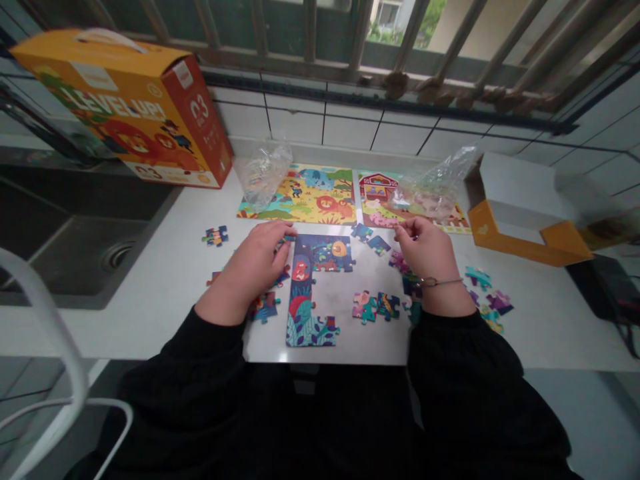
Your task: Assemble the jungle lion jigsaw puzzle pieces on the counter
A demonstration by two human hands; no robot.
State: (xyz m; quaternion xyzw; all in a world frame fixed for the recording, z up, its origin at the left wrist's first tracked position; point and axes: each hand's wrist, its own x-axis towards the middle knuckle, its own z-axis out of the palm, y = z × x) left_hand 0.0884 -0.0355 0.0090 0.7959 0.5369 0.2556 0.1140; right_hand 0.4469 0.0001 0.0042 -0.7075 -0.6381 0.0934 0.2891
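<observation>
At a white counter (150, 293), your left hand (257, 260) pinches a puzzle piece (289, 237) against the far-left corner of the partly built jigsaw (313, 293). Your right hand (425, 253) hovers to the right with fingertips together; whether it holds anything, you cannot tell. Match colours at the edge and lower the piece flat, without forcing.

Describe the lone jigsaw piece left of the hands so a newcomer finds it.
Start at the big orange cardboard puzzle box by the sink. On the white countertop below its right corner lies one small multicoloured jigsaw piece, apart from all others.
</observation>
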